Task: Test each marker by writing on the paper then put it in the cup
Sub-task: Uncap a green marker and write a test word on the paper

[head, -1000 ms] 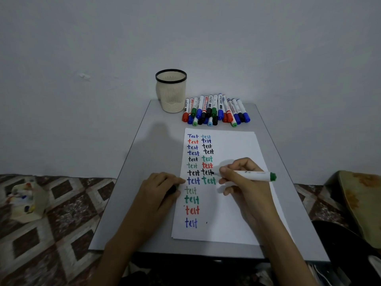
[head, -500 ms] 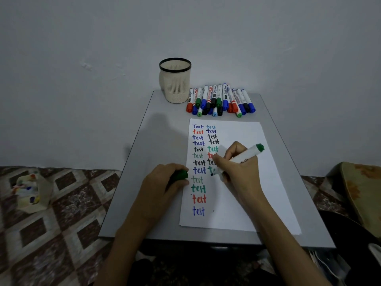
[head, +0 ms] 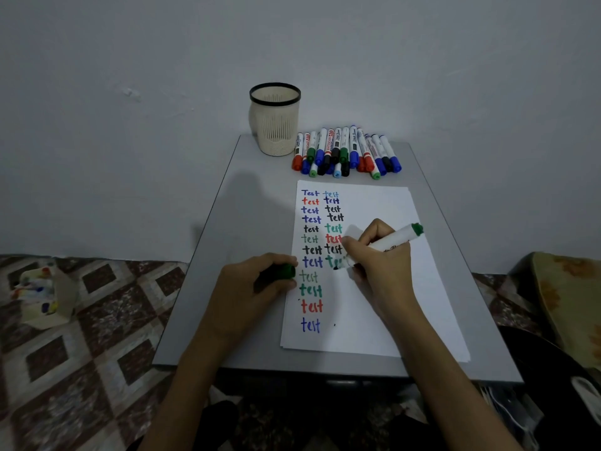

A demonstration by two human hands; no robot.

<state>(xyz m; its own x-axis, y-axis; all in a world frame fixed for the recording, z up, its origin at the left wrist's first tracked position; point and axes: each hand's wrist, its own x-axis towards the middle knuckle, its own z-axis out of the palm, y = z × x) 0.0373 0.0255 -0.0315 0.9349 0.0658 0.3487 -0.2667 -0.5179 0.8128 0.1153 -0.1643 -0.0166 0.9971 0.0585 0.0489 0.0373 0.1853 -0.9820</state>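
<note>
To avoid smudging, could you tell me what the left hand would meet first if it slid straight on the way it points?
Probably the paper's left edge and the faint green "test", just beyond the left hand and its green cap.

It looked like a room at home — a small grey desk [head: 208,255] against a bare wall [head: 130,60], patterned tile floor [head: 81,353] beneath.

Right hand [head: 379,255] presses green marker [head: 395,239] to paper [head: 383,314]; left hand [head: 252,288] holds cap [head: 282,271].
</note>
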